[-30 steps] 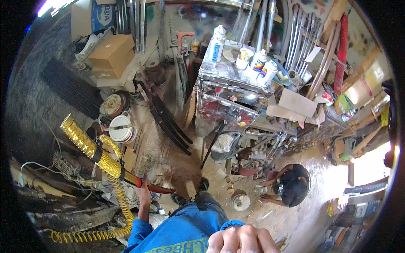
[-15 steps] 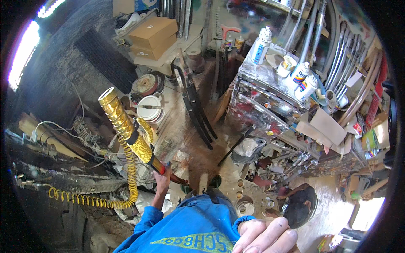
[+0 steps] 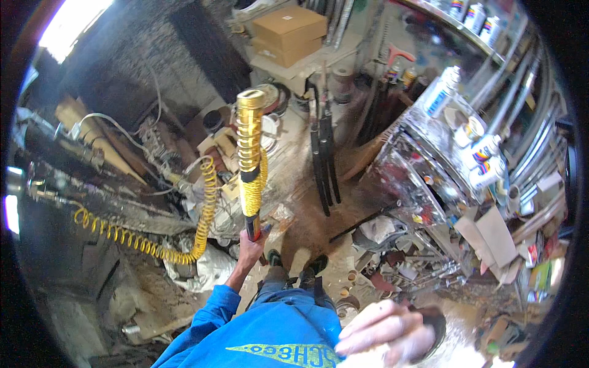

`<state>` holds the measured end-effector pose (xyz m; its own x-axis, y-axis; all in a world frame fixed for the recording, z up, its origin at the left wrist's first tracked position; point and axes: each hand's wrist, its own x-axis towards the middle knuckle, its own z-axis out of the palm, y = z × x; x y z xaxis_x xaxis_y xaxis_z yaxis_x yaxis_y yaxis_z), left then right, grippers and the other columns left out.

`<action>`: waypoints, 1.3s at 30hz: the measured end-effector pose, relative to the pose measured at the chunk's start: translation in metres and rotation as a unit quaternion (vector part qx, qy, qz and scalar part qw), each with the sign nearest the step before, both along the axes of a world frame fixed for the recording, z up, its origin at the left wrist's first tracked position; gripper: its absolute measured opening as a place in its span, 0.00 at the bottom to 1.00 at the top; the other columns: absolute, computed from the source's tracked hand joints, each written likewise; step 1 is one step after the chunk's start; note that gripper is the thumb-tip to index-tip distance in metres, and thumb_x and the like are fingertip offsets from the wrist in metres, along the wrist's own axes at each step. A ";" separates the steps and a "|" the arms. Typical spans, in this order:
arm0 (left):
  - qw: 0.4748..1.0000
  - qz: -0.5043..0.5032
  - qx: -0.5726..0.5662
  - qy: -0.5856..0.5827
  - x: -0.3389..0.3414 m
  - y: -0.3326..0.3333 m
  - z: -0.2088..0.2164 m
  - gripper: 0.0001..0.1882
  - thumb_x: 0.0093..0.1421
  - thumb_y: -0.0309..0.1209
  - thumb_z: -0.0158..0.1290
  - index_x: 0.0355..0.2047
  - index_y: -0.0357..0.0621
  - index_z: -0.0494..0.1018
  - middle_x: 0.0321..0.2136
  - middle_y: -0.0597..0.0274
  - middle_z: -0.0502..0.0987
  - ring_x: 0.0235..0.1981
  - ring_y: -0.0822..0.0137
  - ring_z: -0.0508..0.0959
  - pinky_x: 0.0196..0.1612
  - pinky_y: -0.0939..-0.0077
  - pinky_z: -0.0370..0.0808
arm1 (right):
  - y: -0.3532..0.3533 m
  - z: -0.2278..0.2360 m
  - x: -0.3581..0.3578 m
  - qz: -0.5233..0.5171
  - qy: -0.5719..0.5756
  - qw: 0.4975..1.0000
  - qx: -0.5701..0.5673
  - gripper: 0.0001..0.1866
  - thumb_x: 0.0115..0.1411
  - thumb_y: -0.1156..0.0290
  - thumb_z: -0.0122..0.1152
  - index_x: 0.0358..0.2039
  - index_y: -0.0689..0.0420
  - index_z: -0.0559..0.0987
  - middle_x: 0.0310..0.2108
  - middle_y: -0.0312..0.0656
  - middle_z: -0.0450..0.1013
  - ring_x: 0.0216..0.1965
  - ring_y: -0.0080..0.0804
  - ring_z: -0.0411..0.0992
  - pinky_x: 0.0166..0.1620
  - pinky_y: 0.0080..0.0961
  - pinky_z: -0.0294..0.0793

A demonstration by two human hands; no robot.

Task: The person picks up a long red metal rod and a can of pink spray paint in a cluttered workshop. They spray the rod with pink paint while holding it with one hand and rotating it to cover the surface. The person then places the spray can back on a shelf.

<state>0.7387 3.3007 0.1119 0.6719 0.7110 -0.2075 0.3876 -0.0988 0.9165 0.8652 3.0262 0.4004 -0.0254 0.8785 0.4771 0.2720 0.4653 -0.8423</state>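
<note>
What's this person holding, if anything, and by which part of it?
The left hand holds a gold-wrapped rod low down, just below the wrapping. The right hand is blurred; whether it holds anything cannot be told.

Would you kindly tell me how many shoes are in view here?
2: the left shoe, below and right of the gold cylinder, and the right shoe, farther right. Others may be hidden.
</note>
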 end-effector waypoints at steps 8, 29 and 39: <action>0.995 0.033 0.084 -0.037 -0.083 -0.012 -0.015 0.12 0.59 0.29 0.62 0.36 0.40 0.70 0.21 0.71 0.67 0.23 0.75 0.64 0.27 0.73 0.64 | 0.017 -0.084 -0.041 -0.361 0.477 0.800 -0.055 0.29 0.54 0.80 0.73 0.53 0.62 0.67 0.41 0.48 0.78 0.47 0.34 0.78 0.52 0.29 0.77; 0.994 -0.014 -0.084 0.064 -0.335 0.008 -0.084 0.13 0.60 0.35 0.62 0.31 0.37 0.75 0.24 0.69 0.73 0.27 0.74 0.68 0.32 0.75 0.67 | 0.099 -0.069 -0.247 -0.391 0.445 0.806 -0.013 0.18 0.63 0.64 0.66 0.47 0.62 0.77 0.43 0.37 0.78 0.43 0.20 0.74 0.47 0.20 0.74; 0.995 -0.039 -0.081 0.047 -0.339 0.033 -0.075 0.11 0.61 0.33 0.62 0.29 0.39 0.74 0.22 0.72 0.71 0.26 0.77 0.67 0.30 0.77 0.66 | 0.101 -0.049 -0.284 -0.430 0.426 0.794 0.061 0.19 0.60 0.67 0.69 0.47 0.63 0.75 0.40 0.42 0.79 0.42 0.25 0.77 0.43 0.22 0.77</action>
